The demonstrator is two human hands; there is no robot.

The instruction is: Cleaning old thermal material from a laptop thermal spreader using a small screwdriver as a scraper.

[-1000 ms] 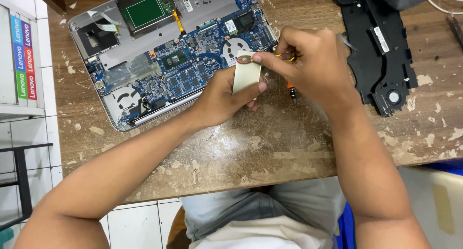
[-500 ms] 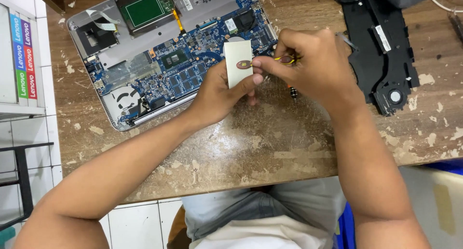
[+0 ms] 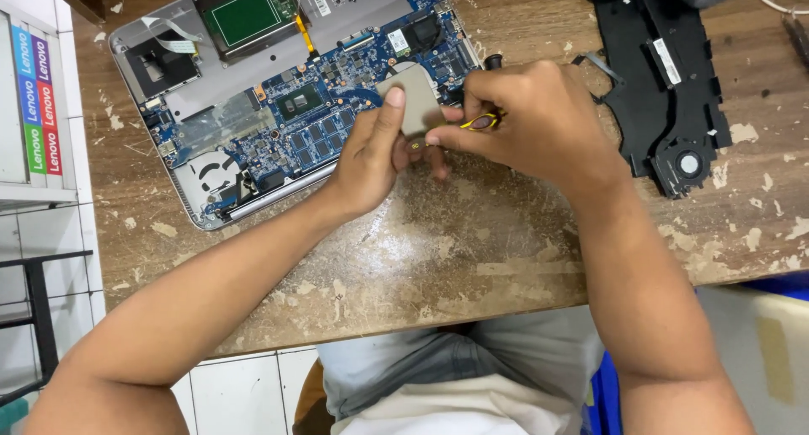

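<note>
both hands (image 3: 371, 153) (image 3: 531, 119) pinch a beige card (image 3: 415, 100) (over the opened laptop (image 3: 253, 73)).

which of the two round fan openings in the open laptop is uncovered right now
The fan opening at the laptop's near-left corner; the left hand holds a small grey card over the other.

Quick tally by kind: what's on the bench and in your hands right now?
Opened laptop: 1
Black bottom cover: 1
Small grey flat part, pinched in the left hand: 1
Yellow-handled tool, gripped in the right hand: 1
Total: 4 things on or over the worn wooden table.
</note>
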